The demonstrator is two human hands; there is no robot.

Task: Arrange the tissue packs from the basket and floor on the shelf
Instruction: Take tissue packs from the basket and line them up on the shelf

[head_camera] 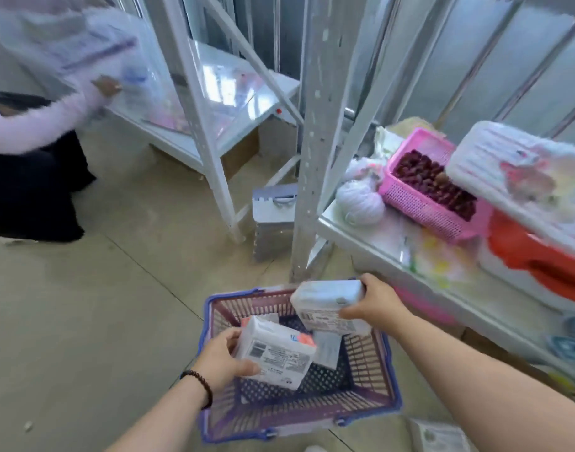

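A purple plastic basket (370, 396) with a blue rim stands on the floor below me. My left hand (222, 360) grips a white tissue pack (276, 352) with a barcode and an orange corner, just above the basket. My right hand (374, 303) holds a second white tissue pack (326, 303) over the basket's far rim. Another pack (326, 349) lies inside the basket between the two held ones. One more pack (437, 435) lies on the floor at the bottom right. The white shelf (361, 238) runs along my right.
The shelf carries a pink basket (419, 203) of dark items, white yarn (361, 199), a large white package (520, 171) and something orange (533, 259). A metal upright (315, 141) stands ahead. A person in pink (35, 125) crouches at another rack, far left. A grey box (274, 220) sits on the floor.
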